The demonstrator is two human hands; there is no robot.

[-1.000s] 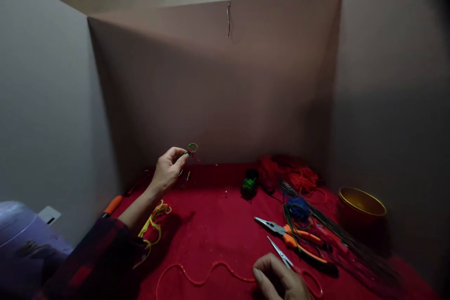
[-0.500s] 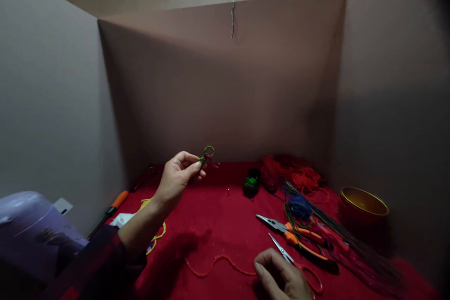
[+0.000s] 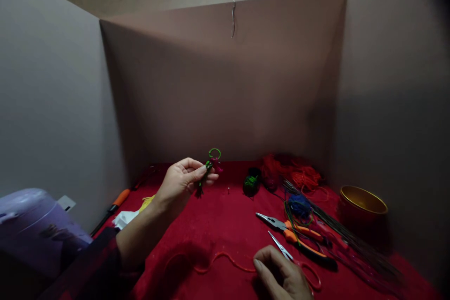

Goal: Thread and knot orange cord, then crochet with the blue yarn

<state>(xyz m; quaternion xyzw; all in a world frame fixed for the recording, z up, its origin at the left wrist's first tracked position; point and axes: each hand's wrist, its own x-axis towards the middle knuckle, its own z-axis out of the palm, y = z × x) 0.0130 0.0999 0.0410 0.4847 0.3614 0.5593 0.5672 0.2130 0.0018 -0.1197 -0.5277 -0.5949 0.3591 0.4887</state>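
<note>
Dim light; a diagonal shadow crosses the back panel [image 3: 225, 93], another darkens the red cloth [image 3: 214, 220], and the upper-right corner blurs black.

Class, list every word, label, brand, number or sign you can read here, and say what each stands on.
No readable text anywhere.
White card: dark mark, too small to read.
Purple container: dark pattern, too unclear to make out.
Pliers, scissors, bowl: no lettering visible.
Green-and-pink piece in the left hand: none visible.
</note>
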